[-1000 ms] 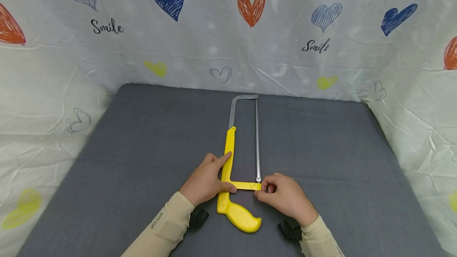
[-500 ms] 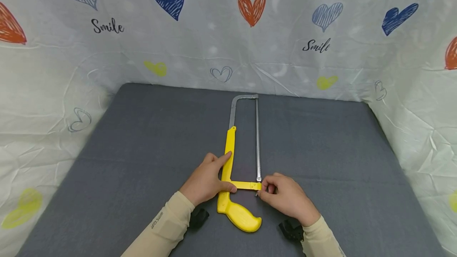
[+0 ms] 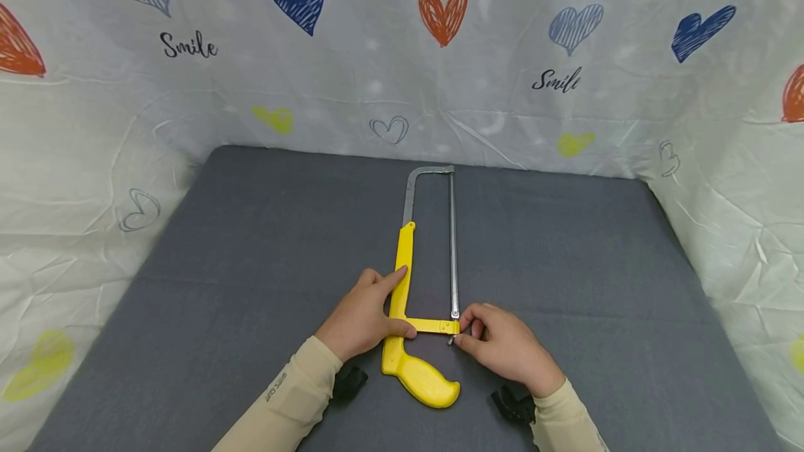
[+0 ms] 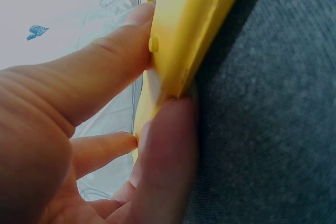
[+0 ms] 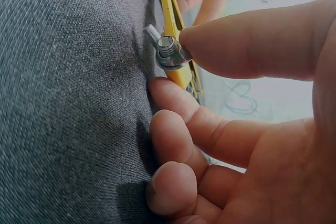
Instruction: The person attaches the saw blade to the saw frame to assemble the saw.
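Saw (image 3: 405, 246) lies on the tabletop (image 3: 264, 250) mid-frame in the head view, its blade (image 3: 453, 250) on the right. Your left hand (image 3: 359, 319) grips it; your right hand (image 3: 505, 351) is at the end of the crossbar (image 3: 433, 326). Should your left grip slacken, the saw could pivot. The blade's teeth are too small to make out.

In the left wrist view, your left thumb presses one side of the saw and your fingers the other; the top edge cuts the saw off.

In the right wrist view, your right thumb and forefinger close about the wing nut (image 5: 167, 51), upper middle. With only the tip of your thumb on one wing, it could slip off; overtightening could strain the blade. Your thumb partly hides that wing, and you can't tell how firmly the forefinger bears.
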